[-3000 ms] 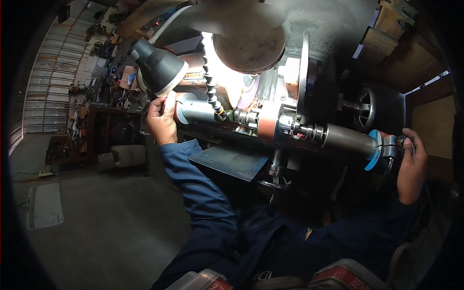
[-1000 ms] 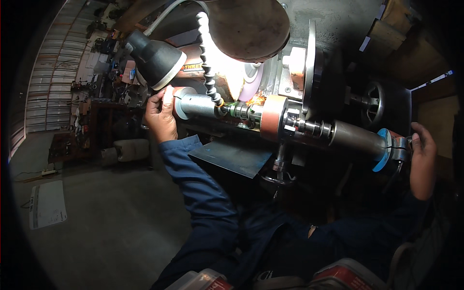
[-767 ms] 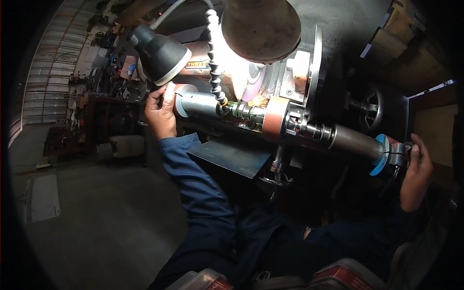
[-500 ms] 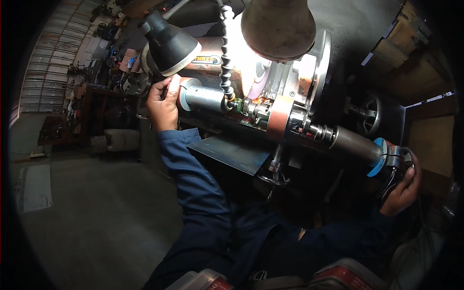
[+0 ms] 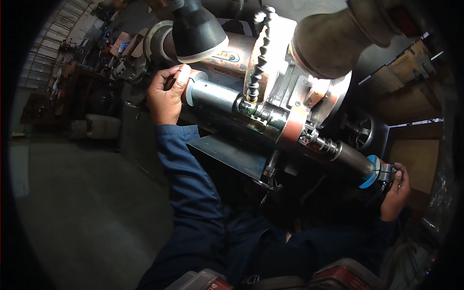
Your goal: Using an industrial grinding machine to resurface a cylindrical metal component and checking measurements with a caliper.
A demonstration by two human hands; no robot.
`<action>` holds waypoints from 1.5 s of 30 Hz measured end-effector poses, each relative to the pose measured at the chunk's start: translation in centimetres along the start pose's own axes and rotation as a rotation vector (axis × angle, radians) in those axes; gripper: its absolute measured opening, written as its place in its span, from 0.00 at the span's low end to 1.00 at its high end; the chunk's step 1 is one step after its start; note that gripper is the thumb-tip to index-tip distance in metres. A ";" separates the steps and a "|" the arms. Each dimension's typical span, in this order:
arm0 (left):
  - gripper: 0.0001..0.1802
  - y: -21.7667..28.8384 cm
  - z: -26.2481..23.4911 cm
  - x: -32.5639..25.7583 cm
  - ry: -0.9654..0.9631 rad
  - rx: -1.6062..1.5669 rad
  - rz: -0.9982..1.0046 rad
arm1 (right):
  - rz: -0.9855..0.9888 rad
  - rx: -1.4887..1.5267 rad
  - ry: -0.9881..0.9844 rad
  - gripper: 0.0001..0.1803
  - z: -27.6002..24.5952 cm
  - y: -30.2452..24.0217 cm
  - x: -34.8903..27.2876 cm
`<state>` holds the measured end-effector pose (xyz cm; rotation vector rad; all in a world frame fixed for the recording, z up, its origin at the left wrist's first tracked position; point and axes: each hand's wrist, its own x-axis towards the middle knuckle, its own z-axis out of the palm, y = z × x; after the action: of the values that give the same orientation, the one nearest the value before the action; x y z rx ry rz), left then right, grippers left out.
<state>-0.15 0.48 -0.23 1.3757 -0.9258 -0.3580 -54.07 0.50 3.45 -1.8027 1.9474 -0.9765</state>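
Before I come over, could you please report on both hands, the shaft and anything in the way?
Left hand at grey cylinder; right hand at end clamp. Shaft lies between. Hose hangs close over shaft.

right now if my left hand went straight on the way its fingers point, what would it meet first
Past the collar that the left hand touches, probably the black lamp, which shows just above the fingertips; depth is unclear, so it might pass underneath.

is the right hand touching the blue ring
Apart. The head view shows the silver clamp between the visible fingers of the right hand and the blue ring.
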 end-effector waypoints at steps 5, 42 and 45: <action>0.10 0.3 0.3 0.1 -0.012 -0.046 -0.029 | 0.072 0.028 -0.187 0.13 -1.1 1.6 2.0; 0.12 0.0 -0.2 0.2 0.019 0.050 0.073 | 0.102 0.375 -0.014 0.09 -0.1 -1.0 -0.7; 0.12 -0.2 -0.5 0.2 0.028 0.086 0.101 | 0.019 0.188 -0.104 0.10 -0.7 1.3 0.6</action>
<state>0.33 0.64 -0.29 1.4032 -0.9928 -0.2242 -55.65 0.10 3.22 -1.6928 1.7458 -1.0025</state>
